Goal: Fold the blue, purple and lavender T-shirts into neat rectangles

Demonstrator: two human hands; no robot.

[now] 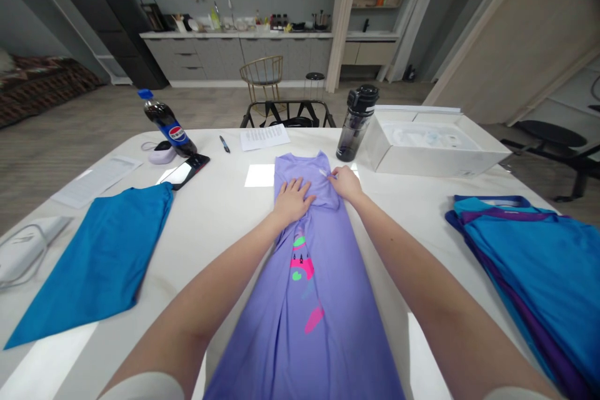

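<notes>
A purple shirt (337, 275) with a pink and green print lies lengthwise on the white table, its near end running out of view at the bottom. Its far end is folded over, and the sides are turned inward with creases down the middle. My left hand (293, 201) rests flat on the folded part, fingers spread. At the right edge of that part, my right hand (345, 182) pinches the fabric beside a small white label (323, 172). The right fingertips are partly hidden.
Left: a folded blue garment (112, 244), phone (187, 170), cola bottle (169, 125), pen (225, 144) and papers (265, 137). Right: a dark water bottle (355, 125), an open white box (426, 159) and a stack of folded clothes (539, 262). A chair (288, 115) stands beyond the table.
</notes>
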